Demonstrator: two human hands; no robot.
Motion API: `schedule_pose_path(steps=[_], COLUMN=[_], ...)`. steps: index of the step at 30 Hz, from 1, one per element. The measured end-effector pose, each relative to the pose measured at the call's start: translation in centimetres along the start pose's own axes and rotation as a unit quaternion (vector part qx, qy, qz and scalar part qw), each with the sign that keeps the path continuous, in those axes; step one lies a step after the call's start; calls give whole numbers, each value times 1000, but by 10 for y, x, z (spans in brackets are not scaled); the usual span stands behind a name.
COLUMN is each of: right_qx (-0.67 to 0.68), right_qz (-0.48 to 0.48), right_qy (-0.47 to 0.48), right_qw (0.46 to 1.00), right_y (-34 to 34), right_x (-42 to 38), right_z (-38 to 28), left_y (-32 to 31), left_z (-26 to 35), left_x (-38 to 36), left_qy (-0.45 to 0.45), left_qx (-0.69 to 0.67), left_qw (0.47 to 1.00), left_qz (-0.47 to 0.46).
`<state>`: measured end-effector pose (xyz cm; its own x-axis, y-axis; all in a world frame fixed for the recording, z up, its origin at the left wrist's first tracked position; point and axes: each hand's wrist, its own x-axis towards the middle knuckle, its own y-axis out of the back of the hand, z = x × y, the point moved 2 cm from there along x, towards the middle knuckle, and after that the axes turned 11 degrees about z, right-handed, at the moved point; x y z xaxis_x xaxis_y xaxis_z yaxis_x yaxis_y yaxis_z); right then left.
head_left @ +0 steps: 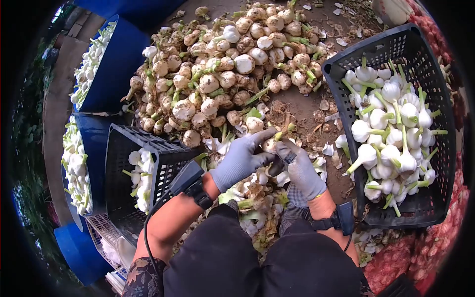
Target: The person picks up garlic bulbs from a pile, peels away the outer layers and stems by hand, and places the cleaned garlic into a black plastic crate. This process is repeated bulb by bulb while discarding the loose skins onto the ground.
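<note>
In a grey glove, my left hand (pixel 242 159) is closed around an unpeeled garlic bulb (pixel 269 145) with a short green stem, held low in front of my knees. My right hand (pixel 303 172), gloved too, grips the same bulb from the other side, thumb and fingers close to its stem. A small dark patch shows at the right fingers; whether it is a tool or a glove marking I cannot make out. Just beyond the hands lies a large heap of soil-stained garlic bulbs (pixel 208 84). Loose peeled skins (pixel 260 198) cover the ground beneath them.
On the right stands a black crate (pixel 341 62) with clean white garlic (pixel 391 126). Another black crate (pixel 163 136), partly filled, stands at left beside blue tubs (pixel 111 74) heaped with white garlic. Red mesh sacks (pixel 440 242) lie along the right edge.
</note>
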<state>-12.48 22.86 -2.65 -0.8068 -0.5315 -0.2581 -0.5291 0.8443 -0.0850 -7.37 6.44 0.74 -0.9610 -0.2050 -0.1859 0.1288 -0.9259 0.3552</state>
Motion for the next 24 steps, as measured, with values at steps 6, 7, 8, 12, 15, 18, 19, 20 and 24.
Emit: schedule_pose_path(steps=[6,7,8,12,15,18,19,20,24], right_qx=[17,-13,-43,45,69,-8,18,45,-92], right_qz=[81,89,96,42,25,37,74,109,157], right_qy=[-171,-173,-175,-210,-219,-166,-192,-216,-128], right_qw=[982,981,979,976,973,985,979,969,975], right_y=[24,24,25,22,21,16,13,11,9], right_x=[4,4,3,-6,-11,-8,-8,-9,-8], right_z=[6,12,16,-3,-7,3,12,20,27], left_y=[-27,-30,-31,-28,-19,-17,-19,-20,-22], left_z=[1,-7,-13,-27,-17,-12,-13,-12,-28], left_x=[8,10,12,11,5,2,1,-1,-9], left_qy=[-68,-6,55,36,14,-5,-75,-144,165], left_qx=[103,44,-15,-93,-51,21,61,100,-233], left_qw=[992,999,998,995,998,999,995,984,958], left_qz=[11,-7,-25,-14,-16,-23,6,37,-30])
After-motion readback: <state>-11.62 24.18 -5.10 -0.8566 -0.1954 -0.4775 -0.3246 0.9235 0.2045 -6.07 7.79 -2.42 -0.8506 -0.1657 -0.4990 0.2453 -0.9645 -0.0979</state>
